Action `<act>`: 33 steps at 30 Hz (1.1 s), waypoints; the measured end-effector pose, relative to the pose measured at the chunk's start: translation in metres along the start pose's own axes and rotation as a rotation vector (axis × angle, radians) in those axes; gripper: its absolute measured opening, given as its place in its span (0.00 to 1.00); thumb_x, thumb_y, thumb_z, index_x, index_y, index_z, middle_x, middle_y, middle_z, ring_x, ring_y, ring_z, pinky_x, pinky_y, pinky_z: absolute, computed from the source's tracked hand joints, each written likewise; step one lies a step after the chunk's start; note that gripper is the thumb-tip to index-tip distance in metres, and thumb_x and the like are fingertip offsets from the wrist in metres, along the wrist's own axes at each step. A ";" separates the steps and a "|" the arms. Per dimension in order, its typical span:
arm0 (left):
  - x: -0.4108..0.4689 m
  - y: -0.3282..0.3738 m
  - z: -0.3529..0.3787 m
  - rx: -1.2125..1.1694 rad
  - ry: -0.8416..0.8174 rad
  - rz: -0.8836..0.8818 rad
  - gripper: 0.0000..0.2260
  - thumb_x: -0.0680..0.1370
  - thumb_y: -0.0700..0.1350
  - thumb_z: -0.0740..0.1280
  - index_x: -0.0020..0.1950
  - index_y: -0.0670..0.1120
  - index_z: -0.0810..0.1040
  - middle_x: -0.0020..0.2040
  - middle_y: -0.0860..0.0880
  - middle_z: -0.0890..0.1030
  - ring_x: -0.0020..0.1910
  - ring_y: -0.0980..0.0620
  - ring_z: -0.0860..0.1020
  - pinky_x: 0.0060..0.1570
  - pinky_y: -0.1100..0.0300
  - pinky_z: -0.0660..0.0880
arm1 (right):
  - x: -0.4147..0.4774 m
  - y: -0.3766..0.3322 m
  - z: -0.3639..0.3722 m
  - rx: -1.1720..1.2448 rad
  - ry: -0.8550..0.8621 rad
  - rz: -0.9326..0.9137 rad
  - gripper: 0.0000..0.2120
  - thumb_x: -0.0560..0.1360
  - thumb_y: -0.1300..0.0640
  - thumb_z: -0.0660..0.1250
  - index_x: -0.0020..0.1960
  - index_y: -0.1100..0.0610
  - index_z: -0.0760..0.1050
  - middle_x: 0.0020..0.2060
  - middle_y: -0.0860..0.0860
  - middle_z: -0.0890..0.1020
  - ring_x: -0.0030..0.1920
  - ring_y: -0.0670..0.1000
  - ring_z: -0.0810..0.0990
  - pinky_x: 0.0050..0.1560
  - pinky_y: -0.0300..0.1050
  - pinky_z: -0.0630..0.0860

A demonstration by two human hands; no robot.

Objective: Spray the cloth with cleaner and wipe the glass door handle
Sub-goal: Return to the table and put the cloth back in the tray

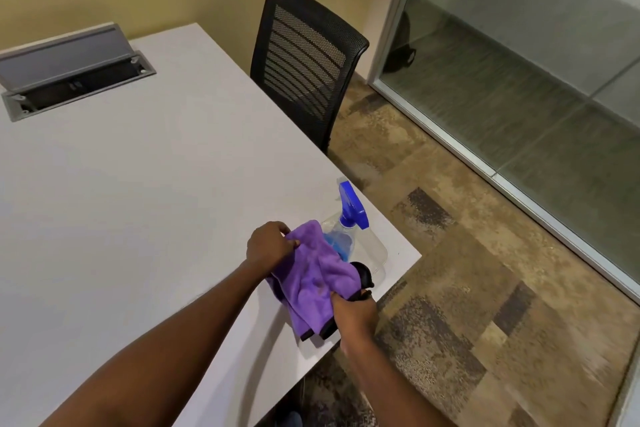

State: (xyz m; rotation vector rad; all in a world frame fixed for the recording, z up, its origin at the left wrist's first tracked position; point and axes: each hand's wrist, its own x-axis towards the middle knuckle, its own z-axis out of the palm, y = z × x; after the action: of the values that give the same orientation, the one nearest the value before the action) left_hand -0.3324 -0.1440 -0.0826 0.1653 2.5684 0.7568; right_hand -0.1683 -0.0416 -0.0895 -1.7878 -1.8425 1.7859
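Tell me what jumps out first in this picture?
The bright purple cloth stands out most, held by both hands, the left hand and right hand, over the white table's near corner. Behind it lies a clear spray bottle with a blue nozzle. A black mesh chair stands at the table's far side.

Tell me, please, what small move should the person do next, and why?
Probably free the right hand from the purple cloth and reach for the spray bottle. Both hands grip the cloth, the left hand at its far edge, while the bottle lies untouched in the clear tray behind it.
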 end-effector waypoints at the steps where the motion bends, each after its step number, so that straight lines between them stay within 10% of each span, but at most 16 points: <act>1: 0.002 0.000 0.000 0.000 -0.009 0.001 0.14 0.73 0.52 0.71 0.55 0.46 0.81 0.55 0.47 0.81 0.49 0.47 0.78 0.46 0.58 0.73 | 0.001 0.000 0.001 -0.020 0.008 -0.005 0.16 0.69 0.55 0.76 0.52 0.57 0.76 0.39 0.49 0.80 0.40 0.51 0.80 0.43 0.45 0.79; 14: -0.003 0.022 0.013 0.249 0.020 0.075 0.05 0.74 0.46 0.67 0.42 0.45 0.79 0.38 0.49 0.80 0.37 0.48 0.79 0.39 0.57 0.78 | 0.017 -0.010 0.025 -0.252 0.212 0.136 0.26 0.69 0.51 0.76 0.60 0.63 0.75 0.52 0.57 0.76 0.41 0.55 0.77 0.38 0.46 0.78; 19: -0.008 0.025 0.025 0.367 0.100 0.174 0.06 0.77 0.45 0.64 0.43 0.45 0.79 0.40 0.48 0.80 0.38 0.49 0.78 0.41 0.58 0.76 | 0.016 -0.021 0.029 -0.433 0.216 0.134 0.23 0.68 0.48 0.76 0.52 0.63 0.73 0.61 0.60 0.66 0.51 0.57 0.72 0.53 0.52 0.77; 28: -0.006 0.017 0.035 0.376 0.151 0.194 0.07 0.77 0.46 0.62 0.49 0.44 0.77 0.50 0.46 0.77 0.47 0.48 0.75 0.46 0.57 0.73 | 0.037 -0.046 -0.003 -0.547 0.171 -0.412 0.60 0.57 0.37 0.79 0.76 0.57 0.49 0.74 0.58 0.54 0.73 0.60 0.57 0.71 0.56 0.61; 33: -0.008 0.013 0.038 0.273 0.165 0.148 0.07 0.78 0.44 0.61 0.50 0.42 0.75 0.51 0.44 0.77 0.47 0.46 0.74 0.42 0.57 0.68 | 0.062 -0.090 0.000 -0.331 -0.153 -0.459 0.47 0.65 0.46 0.79 0.75 0.56 0.57 0.71 0.54 0.69 0.71 0.55 0.67 0.69 0.48 0.65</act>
State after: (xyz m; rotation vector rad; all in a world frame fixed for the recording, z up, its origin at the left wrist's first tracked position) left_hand -0.3076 -0.1163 -0.1010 0.3979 2.8351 0.4835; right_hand -0.2502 0.0282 -0.0685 -1.1705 -2.4756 1.5468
